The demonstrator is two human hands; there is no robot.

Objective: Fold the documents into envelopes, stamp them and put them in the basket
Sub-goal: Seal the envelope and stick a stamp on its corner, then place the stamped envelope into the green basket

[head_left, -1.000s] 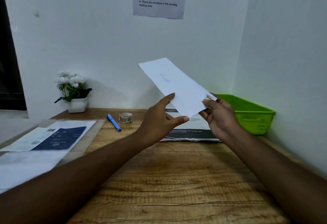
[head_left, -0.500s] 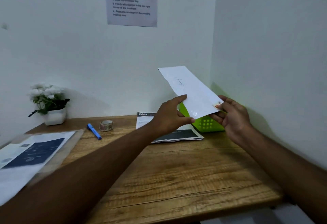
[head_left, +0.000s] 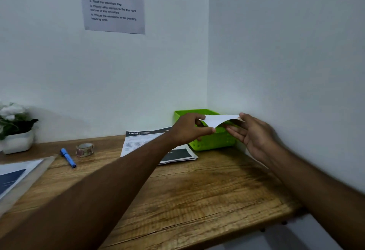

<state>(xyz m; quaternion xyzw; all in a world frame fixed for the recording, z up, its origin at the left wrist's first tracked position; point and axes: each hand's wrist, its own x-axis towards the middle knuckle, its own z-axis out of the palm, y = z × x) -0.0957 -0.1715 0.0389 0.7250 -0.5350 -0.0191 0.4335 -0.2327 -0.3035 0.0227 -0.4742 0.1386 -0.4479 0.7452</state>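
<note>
The white envelope is held just above the green basket, its left end pinched by the left hand, its right end between the thumb and outstretched fingers of the right hand. This one looks ready to drop in. The printed documents just left of the basket suggest more folding and stamping remains.

Basket interior — behind envelope

You're at a small office mailing desk: a white printed instruction sheet on the wall, a wood-grain table bearing a blue marker pen, black-and-white printed forms, a green plastic basket.
</note>
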